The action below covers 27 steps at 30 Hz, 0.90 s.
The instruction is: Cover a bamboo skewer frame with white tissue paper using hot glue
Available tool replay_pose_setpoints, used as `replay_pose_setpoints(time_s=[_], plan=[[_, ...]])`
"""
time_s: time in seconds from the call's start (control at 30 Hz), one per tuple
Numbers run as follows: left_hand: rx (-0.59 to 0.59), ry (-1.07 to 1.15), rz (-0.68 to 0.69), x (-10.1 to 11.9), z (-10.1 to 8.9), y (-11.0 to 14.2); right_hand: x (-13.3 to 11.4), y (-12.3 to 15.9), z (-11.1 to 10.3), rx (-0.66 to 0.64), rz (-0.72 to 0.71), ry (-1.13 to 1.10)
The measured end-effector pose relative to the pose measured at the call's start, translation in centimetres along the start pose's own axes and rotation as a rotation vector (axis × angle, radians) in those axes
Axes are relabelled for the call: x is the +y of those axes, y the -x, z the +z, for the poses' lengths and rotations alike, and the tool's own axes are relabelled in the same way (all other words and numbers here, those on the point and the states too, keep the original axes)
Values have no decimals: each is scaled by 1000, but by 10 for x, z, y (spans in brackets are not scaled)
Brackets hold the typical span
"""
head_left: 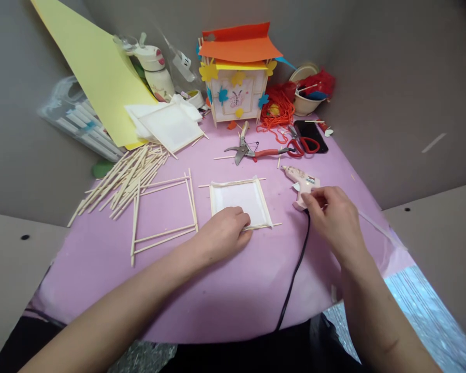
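Note:
A small square frame of wooden sticks [241, 199], covered with white paper, lies flat on the pink tabletop. My left hand [229, 228] is over its near edge, fingers curled and thumb pressed at the lower stick. At the right, a pale pink glue gun [303, 182] lies with its nozzle pointing to the upper left and a black cord [300, 259] trailing toward me. My right hand [332, 215] pinches the glue gun's handle between thumb and fingers. Left of my left hand are bare stick frames [163, 230], overlapping and without paper.
Loose wooden sticks [134, 176] are heaped at the left, near paper-covered panels [171, 127]. Behind lie pruning shears [243, 150], red-handled scissors [305, 146] and a phone [314, 135]. A decorated stick lantern [238, 88] with an orange roof stands at the back, beside red cord [276, 111].

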<state>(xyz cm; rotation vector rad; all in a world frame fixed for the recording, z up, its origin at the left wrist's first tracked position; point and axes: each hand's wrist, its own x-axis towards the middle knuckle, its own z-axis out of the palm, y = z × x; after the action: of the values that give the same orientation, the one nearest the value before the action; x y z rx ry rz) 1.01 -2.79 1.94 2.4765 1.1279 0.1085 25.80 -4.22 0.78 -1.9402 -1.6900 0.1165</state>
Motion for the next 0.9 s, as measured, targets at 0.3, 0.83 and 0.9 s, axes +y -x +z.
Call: replay_pose_setpoints(time_s=[0.3, 0.83, 0.9], plan=[[82, 97, -8, -11, 11, -2, 5, -31, 14, -308, 433, 326], [125, 143, 45, -19, 14, -5, -31, 67, -38, -347, 498, -971], [111, 153, 42, -19, 13, -5, -31, 76, -39, -334, 452, -903]])
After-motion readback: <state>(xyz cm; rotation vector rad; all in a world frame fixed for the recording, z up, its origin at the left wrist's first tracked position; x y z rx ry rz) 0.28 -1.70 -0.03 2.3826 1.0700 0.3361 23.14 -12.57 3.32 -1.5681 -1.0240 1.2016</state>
